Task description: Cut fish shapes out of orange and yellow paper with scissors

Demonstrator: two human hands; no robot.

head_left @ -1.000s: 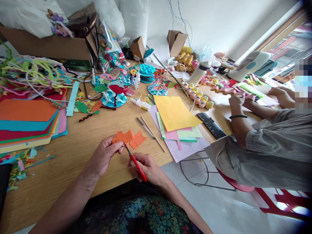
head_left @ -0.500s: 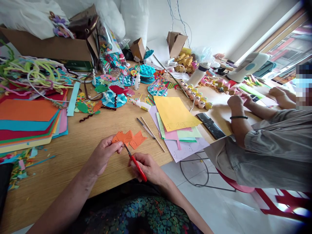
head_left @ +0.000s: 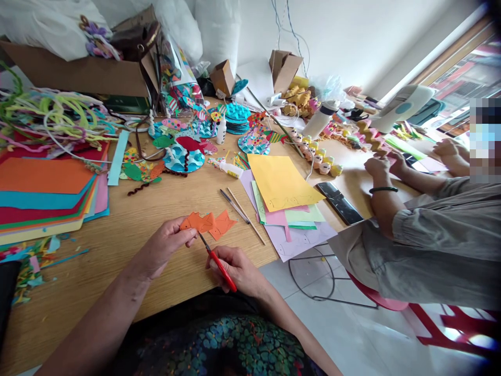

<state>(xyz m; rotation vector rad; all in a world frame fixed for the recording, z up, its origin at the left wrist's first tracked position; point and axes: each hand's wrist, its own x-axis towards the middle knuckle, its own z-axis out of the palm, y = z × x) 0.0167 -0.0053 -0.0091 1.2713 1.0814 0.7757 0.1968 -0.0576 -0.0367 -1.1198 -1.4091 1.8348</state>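
Between the thumb and fingers of my left hand (head_left: pixel 172 240) is an orange paper cutout (head_left: pixel 219 225) with fish outlines drawn on it. It stretches to the right, over the wooden table. My right hand (head_left: pixel 235 266) grips a pair of red-handled scissors (head_left: pixel 221 269), whose dark blades point up and left at the lower edge of the orange paper. The blades look nearly closed. Just right of the paper lie a pen (head_left: pixel 234 206) and a thin wooden stick (head_left: pixel 250 222), side by side.
Coloured sheets (head_left: pixel 43 177) and paper scraps (head_left: pixel 35 269) lie on the left. Yellow paper (head_left: pixel 282 183) tops another pile, beside a black phone (head_left: pixel 340 201). Fish crafts (head_left: pixel 183 156) and a glue bottle (head_left: pixel 230 168) stand behind. A co-worker's arms (head_left: pixel 391 169) rest at the right.
The scissors' tips have slipped slightly off the orange paper's lower edge. My hands keep nearly the same place. The co-worker's hands now show a yellowish folded strip raised above them.
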